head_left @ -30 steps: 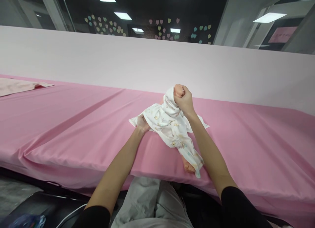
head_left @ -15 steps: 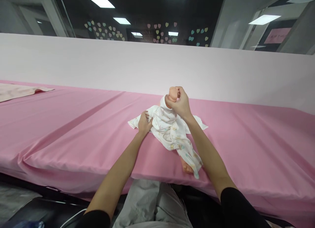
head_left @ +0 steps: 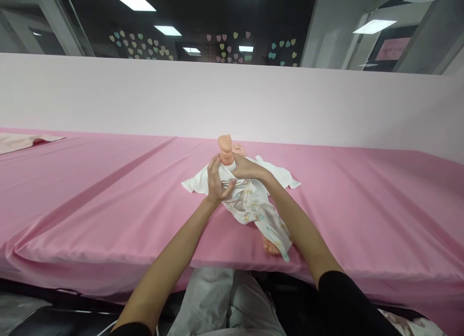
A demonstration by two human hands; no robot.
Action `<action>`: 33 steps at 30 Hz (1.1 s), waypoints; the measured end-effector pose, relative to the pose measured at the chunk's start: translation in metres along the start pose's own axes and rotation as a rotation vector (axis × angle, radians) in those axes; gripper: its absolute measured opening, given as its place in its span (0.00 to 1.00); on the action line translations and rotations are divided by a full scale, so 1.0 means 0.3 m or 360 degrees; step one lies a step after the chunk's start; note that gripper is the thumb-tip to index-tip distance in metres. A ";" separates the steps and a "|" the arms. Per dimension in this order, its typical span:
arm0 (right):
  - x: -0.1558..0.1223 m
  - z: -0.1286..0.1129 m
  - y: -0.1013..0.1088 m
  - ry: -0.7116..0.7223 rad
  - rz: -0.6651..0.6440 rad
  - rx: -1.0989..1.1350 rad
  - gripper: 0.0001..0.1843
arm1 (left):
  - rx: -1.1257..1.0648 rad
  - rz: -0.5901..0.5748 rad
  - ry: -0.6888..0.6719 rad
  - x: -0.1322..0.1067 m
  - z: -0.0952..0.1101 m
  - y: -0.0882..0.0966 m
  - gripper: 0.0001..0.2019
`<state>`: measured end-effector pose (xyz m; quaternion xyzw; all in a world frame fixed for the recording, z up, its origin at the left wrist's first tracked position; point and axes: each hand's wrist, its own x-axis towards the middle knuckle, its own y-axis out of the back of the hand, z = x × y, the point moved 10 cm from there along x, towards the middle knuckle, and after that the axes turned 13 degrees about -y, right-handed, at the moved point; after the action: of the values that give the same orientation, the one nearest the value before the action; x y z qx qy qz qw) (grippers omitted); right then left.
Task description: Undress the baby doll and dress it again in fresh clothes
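A baby doll lies on the pink table cover in front of me, wrapped in a white printed baby garment. One doll leg sticks straight up, its bare foot above the cloth. The other doll foot shows near the table's front edge. My left hand is closed on the garment at the raised leg's base. My right hand grips the cloth on the leg's right side, touching the leg.
A pale pink panel runs along the back of the table. A folded light pink cloth lies at the far left. My lap in grey trousers is below the table edge. Glass with heart stickers stands behind.
The garment has slid down the raised doll leg, baring its foot. My right hand dropped from the foot to the leg's base, and my left hand moved up to join it.
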<state>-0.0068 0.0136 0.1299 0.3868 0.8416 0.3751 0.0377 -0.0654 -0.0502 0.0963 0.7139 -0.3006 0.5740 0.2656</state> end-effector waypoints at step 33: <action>-0.289 0.281 -0.049 -0.0338 0.0628 -0.0645 0.32 | -0.0447 -0.0293 0.1159 -0.158 -0.152 -0.103 0.17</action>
<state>0.0743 -0.0009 0.0402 0.5645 0.6495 0.4930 0.1284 -0.0802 0.0096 0.0580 0.4443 -0.1971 0.7167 0.5001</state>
